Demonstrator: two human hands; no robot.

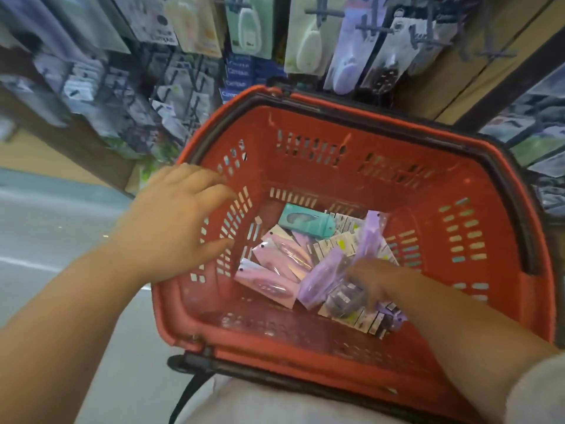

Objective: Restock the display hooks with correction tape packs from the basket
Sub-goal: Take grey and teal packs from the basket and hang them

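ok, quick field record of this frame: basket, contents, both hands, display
basket: red, black handles folded down along the rim
contents: pink packs, one teal pack, purple packs, loose on the bottom
left hand: fingers spread, at left rim, holding nothing
right hand: inside, among purple packs; grip unclear, blurred
display hooks: above basket, hanging packs on them

It is a shop, a stationery aisle: carded packs point(249, 26) hang in rows on wire display hooks point(324, 12) at the far side, above a red plastic shopping basket point(321, 175) holding loose packs point(275, 255). Grey aisle floor point(46, 224) runs left.
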